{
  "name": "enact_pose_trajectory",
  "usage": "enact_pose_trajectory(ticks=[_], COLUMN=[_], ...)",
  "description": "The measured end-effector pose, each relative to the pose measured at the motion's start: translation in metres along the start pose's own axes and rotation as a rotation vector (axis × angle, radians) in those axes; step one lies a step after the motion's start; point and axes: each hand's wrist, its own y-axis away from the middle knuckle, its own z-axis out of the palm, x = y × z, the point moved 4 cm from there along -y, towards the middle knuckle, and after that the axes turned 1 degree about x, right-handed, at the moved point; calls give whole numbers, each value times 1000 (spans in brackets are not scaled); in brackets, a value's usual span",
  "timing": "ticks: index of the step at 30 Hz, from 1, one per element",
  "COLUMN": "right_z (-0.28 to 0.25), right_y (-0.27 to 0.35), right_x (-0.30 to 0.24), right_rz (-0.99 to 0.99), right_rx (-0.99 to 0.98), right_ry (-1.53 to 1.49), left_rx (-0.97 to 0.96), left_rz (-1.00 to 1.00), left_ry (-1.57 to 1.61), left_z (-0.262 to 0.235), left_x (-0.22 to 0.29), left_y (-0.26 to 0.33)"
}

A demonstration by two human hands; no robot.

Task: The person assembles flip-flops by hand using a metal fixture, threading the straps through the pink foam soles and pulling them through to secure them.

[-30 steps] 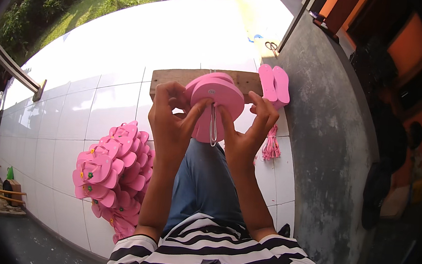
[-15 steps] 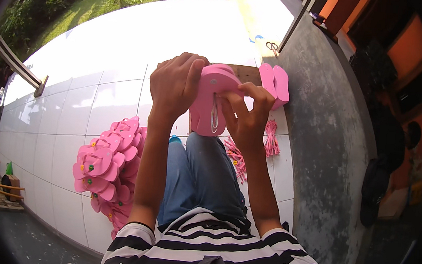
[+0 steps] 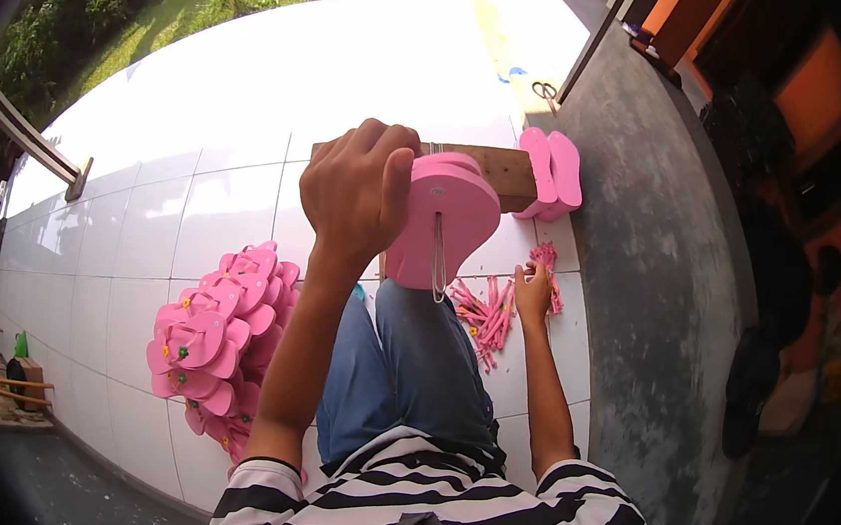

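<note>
My left hand [image 3: 357, 187] is closed around the left edge of a pink flip-flop sole [image 3: 461, 201], holding it upright above my knees with another pink sole layer behind it. A thin looped metal wire tool [image 3: 438, 254] hangs out of a hole in the sole's face. Down on the right, my right hand [image 3: 533, 292] is at a bundle of pink flip-flop straps [image 3: 544, 253], thumb and forefinger apart; its other fingers are partly hidden. Beside it on the tiles lies a loose heap of pink straps [image 3: 486, 318], some with small yellow flowers.
A wooden block [image 3: 508, 175] stands behind the held sole. To its right are stacked pink soles [image 3: 553, 174]. A large pile of strapped pink flip-flops [image 3: 220, 325] with small flowers sits on my left. Scissors [image 3: 545, 93] lie farther off, near a grey ledge [image 3: 651, 253].
My right hand has left the wire tool and sole and moved down right to the strap bundle. The left hand still holds the sole, slightly lower; more of the wooden block shows.
</note>
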Motion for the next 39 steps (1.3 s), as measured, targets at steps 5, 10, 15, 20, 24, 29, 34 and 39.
enact_pose_trajectory(ticks=[5, 10, 15, 20, 24, 29, 34, 39], right_z=[42, 65, 100, 117, 112, 74, 102, 95], right_y=[-107, -240, -279, -251, -222, -210, -35, 82], right_x=[-11, 75, 89, 45, -3, 66, 79, 143], right_rz=[-65, -155, 137, 88, 146, 2, 86, 426], right_rx=[90, 213, 52, 25, -75, 294, -244, -114], right_ry=[232, 528, 626, 587, 527, 525, 370, 305], left_rx=[8, -5, -8, -2, -1, 28, 79, 89], left_rz=[-4, 14, 4, -1, -14, 4, 4, 7], left_ry=[14, 115, 98, 33, -17, 76, 5, 0], left_z=[0, 11, 3, 3, 1, 10, 8, 6], left_x=[-7, 5, -1, -9, -15, -3, -7, -1], left_y=[4, -5, -2, 3, 6, -1, 3, 0])
